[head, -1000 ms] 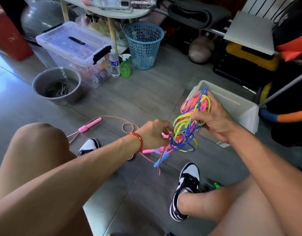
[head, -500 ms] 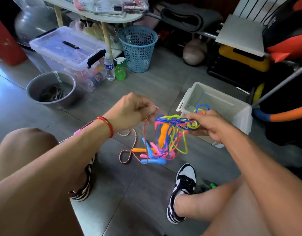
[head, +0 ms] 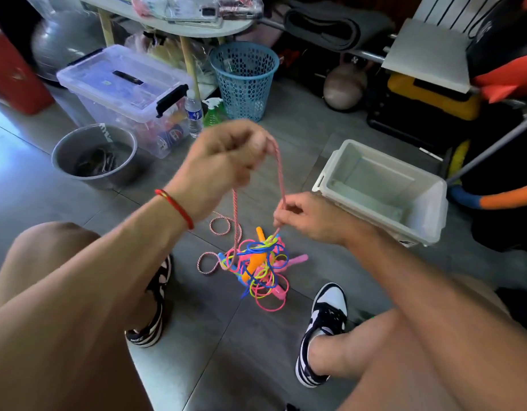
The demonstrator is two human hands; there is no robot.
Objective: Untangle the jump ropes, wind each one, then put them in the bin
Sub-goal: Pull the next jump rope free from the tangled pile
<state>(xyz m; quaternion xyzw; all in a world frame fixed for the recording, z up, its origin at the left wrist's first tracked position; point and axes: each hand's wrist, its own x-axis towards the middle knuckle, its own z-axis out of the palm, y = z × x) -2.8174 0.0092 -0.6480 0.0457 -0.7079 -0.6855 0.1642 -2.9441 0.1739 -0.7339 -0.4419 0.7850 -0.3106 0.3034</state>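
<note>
The red-and-white braided rope (head: 278, 170) runs up from the tangle of jump ropes (head: 257, 266) on the floor (head: 286, 129), over the left hand (head: 226, 158), and back down. The tangle is a knot of pink, yellow & blue cords w/ orange, pink and blue handles sticking out, lying on the tiles between the two shoes, in front of the person's knees. It looks to be resting on the floor, though part may hang from the rope; blur makes that hard to judge.

Left hand: raised above the tangle, fingers curled, pinching the top of the rope loop, so two strands drop from it. One strand falls to loose coils (head: 220, 226) on the floor left of the tangle. Red cord bracelet (head: 176, 207) on that wrist.

Right hand (head: 306, 219): lower, just right of & above the tangle, fingers curled round the other strand, pinching it near where it enters the knot.

White bin (head: 381, 188): on the floor to the right of the hands, open top, near the right hand but apart from it.

Further out: grey metal bowl (head: 93, 155) at left, clear lidded storage box (head: 125, 93) behind it, water bottle (head: 194, 114) and green spray bottle (head: 213, 112) side by side, blue mesh basket (head: 244, 78) beyond them.
</note>
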